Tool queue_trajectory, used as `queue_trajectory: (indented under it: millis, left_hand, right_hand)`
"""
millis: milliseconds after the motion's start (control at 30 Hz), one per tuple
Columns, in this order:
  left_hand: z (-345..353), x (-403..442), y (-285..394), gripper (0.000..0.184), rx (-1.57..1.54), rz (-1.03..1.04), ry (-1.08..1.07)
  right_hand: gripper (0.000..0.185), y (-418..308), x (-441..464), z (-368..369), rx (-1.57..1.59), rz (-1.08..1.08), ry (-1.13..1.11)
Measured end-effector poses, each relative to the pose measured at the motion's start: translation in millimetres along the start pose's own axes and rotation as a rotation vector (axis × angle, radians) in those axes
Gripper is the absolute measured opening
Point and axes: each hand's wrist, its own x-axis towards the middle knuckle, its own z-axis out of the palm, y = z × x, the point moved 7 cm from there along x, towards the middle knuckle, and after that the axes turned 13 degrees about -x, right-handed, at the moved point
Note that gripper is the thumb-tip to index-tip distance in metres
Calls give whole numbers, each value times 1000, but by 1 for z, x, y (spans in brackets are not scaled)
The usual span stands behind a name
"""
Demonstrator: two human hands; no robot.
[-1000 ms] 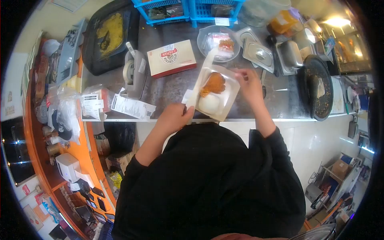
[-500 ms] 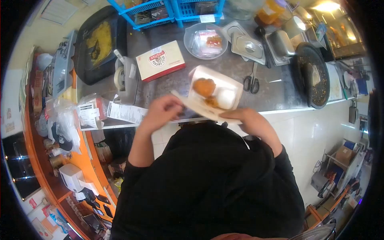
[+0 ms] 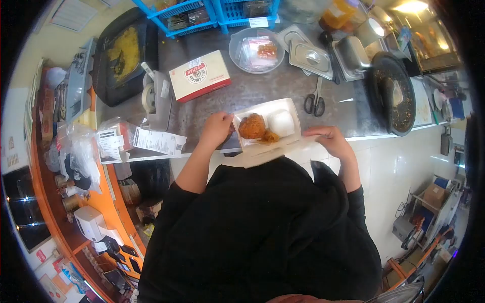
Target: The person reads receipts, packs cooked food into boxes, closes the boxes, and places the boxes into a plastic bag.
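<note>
An open paper food box [image 3: 240, 143] sits at the counter's front edge, its lid folded down toward my body. Inside lie browned fried chicken pieces [image 3: 252, 126] on the left and a round white bundle, possibly wrapped rice [image 3: 281, 123], on the right. The fingers of my left hand [image 3: 217, 130] are closed on the box's left side. At the lower right, my right hand [image 3: 331, 142] pinches the lid's flap between thumb and fingers. Its lower fingers are partly hidden.
A closed red and cream carton [image 3: 200, 76] stands behind the box. Scissors [image 3: 315, 99] lie to the right. A clear bowl of packets [image 3: 256, 50] and metal lids [image 3: 310, 58] are farther back. A tape dispenser [image 3: 157, 103] and printed receipt [image 3: 158, 142] are left.
The box has turned and come closer to the counter edge. My left hand has moved right to the box's side, and the lid has swung lower toward my body.
</note>
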Motion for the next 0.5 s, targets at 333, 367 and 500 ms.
queue_trajectory:
  millis: [333,367,500]
  left_hand:
    - [-5,-4,22,28,-243,-39,15]
    - [-3,-8,23,28,-246,-71,6]
    - [-6,-11,30,27,483,188,46]
  right_hand:
    - [19,-7,4,17,72,59,25]
    - [19,-6,4,17,82,64,28]
    - [19,-6,4,16,68,49,30]
